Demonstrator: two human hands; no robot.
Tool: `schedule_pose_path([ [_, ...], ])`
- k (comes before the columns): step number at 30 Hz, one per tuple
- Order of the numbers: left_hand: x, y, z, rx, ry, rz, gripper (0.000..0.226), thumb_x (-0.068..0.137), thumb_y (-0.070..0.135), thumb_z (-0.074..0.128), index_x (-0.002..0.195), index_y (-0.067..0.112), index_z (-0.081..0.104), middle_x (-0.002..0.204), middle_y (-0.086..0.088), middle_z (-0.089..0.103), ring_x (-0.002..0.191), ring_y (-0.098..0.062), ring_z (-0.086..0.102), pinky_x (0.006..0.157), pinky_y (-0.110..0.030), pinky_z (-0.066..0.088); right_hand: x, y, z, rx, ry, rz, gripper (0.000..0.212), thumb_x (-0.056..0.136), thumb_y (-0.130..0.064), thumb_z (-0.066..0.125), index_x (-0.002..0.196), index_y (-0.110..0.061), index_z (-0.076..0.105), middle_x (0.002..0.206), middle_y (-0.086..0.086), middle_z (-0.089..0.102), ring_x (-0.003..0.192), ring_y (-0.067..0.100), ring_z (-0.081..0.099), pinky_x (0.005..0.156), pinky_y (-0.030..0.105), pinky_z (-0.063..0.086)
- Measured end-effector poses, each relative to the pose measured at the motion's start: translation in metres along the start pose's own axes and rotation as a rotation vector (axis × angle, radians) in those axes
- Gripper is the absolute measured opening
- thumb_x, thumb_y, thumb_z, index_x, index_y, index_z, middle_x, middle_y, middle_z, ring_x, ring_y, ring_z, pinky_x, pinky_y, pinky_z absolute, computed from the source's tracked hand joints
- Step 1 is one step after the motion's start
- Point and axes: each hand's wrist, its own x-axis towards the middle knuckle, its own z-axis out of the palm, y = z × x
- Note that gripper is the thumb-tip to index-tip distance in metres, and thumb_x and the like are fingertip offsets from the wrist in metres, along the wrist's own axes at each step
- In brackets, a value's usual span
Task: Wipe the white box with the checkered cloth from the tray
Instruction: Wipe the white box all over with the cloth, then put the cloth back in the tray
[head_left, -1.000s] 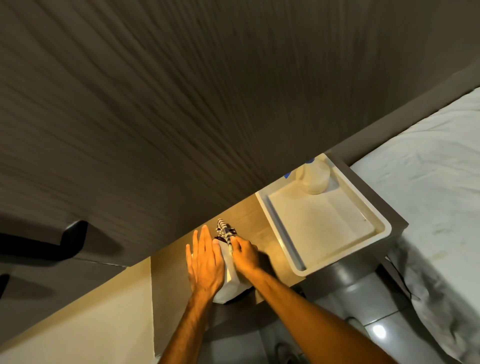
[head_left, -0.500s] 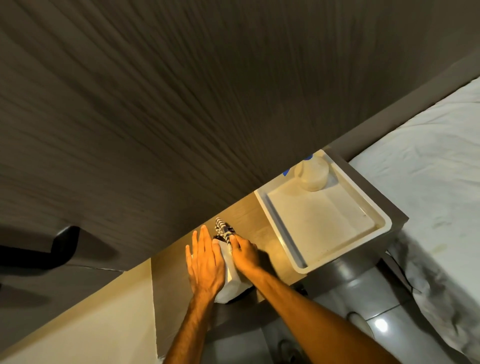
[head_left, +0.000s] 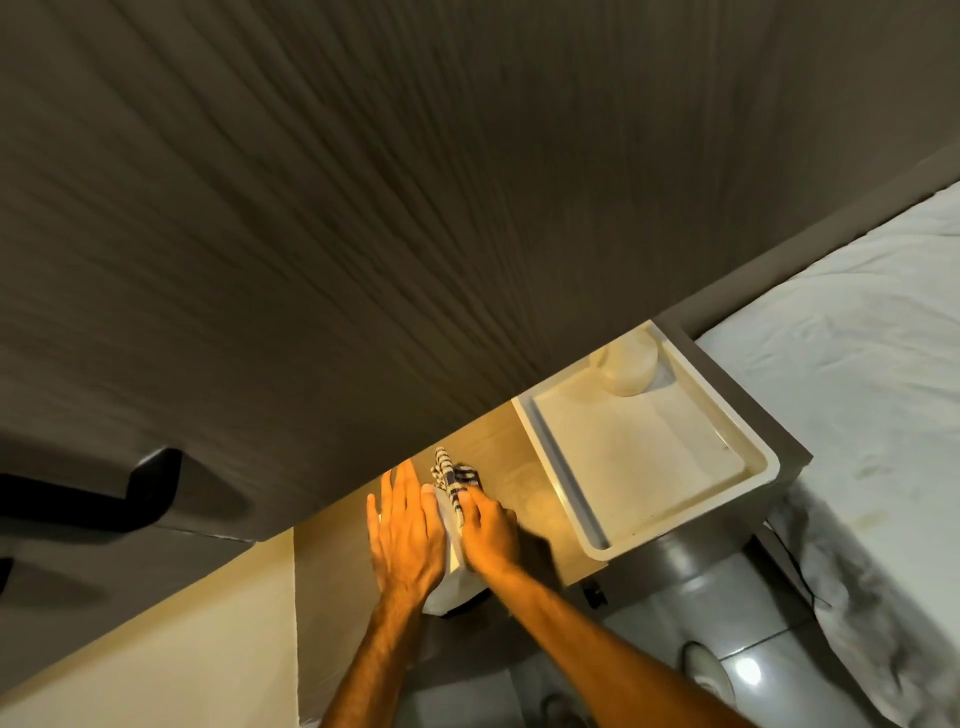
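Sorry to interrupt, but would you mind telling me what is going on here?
A person is wiping a white box on a wooden shelf. The left hand lies flat on the box to steady it, while the right hand presses the checkered cloth against its far side. The white tray beside them holds only a pale round container.
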Motion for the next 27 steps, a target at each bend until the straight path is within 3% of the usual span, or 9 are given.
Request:
schedule_pose_path([
  [3,0.001,0.000,0.000,0.011,-0.018,-0.004,0.075,0.093,0.056,0.000,0.155,0.015,0.010,0.166,-0.007,0.015,0.153,-0.020,0.004,0.126,-0.049,0.001,-0.031,0.008,-0.007,0.017,0.015,-0.085,0.032,0.105,-0.032,0.043,0.123,-0.020,0.066,0.118,0.001,0.071,0.102,0.006,0.063,0.078,0.010,0.048],
  [8,-0.002,0.006,-0.006,-0.049,0.026,-0.030,0.067,0.099,0.050,0.006,0.156,0.014,0.012,0.166,-0.006,0.015,0.154,-0.018,0.003,0.127,-0.050,0.003,-0.038,-0.033,-0.057,0.199,-0.093,-0.058,0.030,0.103,-0.038,0.044,0.117,-0.023,0.066,0.099,-0.008,0.066,0.094,0.003,0.066,0.076,0.016,0.055],
  [11,-0.007,0.016,-0.016,-0.116,0.139,-0.009,0.054,0.105,0.036,0.025,0.153,0.011,0.022,0.164,-0.009,0.022,0.154,-0.019,0.008,0.127,-0.046,0.002,-0.033,-0.055,-0.100,0.136,0.009,-0.182,0.031,0.103,-0.038,0.045,0.116,-0.019,0.066,0.098,-0.007,0.068,0.088,-0.004,0.066,0.070,0.012,0.055],
  [13,-0.011,0.033,-0.025,-0.163,0.290,0.082,0.052,0.103,0.034,0.030,0.150,0.012,0.029,0.157,-0.011,0.036,0.150,-0.021,0.023,0.127,-0.035,0.003,-0.029,-0.061,-0.132,-0.002,0.152,-0.363,0.029,0.103,-0.032,0.047,0.113,-0.014,0.067,0.097,-0.003,0.073,0.084,-0.008,0.067,0.066,0.010,0.054],
  [15,-0.013,0.059,-0.027,-0.184,0.357,0.190,0.052,0.103,0.036,0.031,0.151,0.017,0.028,0.155,-0.010,0.039,0.147,-0.020,0.029,0.125,-0.027,0.007,-0.020,-0.060,-0.159,-0.148,0.260,-0.476,0.027,0.104,-0.028,0.046,0.114,-0.013,0.066,0.102,0.002,0.076,0.089,0.003,0.070,0.074,0.022,0.060],
  [18,-0.017,0.099,-0.011,-0.293,0.271,0.279,0.059,0.103,0.047,0.024,0.155,0.019,0.020,0.162,-0.004,0.027,0.152,-0.015,0.018,0.124,-0.029,0.012,-0.009,-0.049,-0.181,-0.473,0.300,-0.437,0.036,0.105,-0.036,0.039,0.128,-0.017,0.059,0.119,0.003,0.073,0.103,0.021,0.071,0.086,0.041,0.061],
  [22,-0.028,0.119,0.040,-0.502,0.047,0.172,0.060,0.102,0.044,0.032,0.155,0.022,0.016,0.164,-0.001,0.018,0.153,-0.014,0.011,0.122,-0.022,0.003,0.000,-0.029,-0.177,-0.799,0.255,-0.310,0.036,0.104,-0.034,0.044,0.135,-0.019,0.053,0.134,0.005,0.064,0.116,0.028,0.066,0.098,0.047,0.055],
  [24,-0.033,0.113,0.067,-0.417,-0.020,0.102,0.059,0.103,0.036,0.038,0.154,0.017,0.017,0.164,-0.008,0.020,0.153,-0.021,0.013,0.126,-0.037,0.010,0.000,-0.021,-0.170,-0.836,0.151,-0.223,0.032,0.104,-0.034,0.043,0.128,-0.018,0.055,0.129,0.007,0.065,0.112,0.029,0.066,0.098,0.046,0.055],
  [27,-0.040,0.101,0.095,-0.176,-0.094,0.002,0.061,0.102,0.033,0.038,0.154,0.011,0.015,0.164,-0.017,0.019,0.152,-0.032,0.014,0.125,-0.050,0.016,-0.001,-0.007,-0.168,-1.024,0.055,-0.298,0.033,0.103,-0.032,0.045,0.129,-0.016,0.058,0.137,0.006,0.060,0.120,0.027,0.062,0.099,0.043,0.054],
])
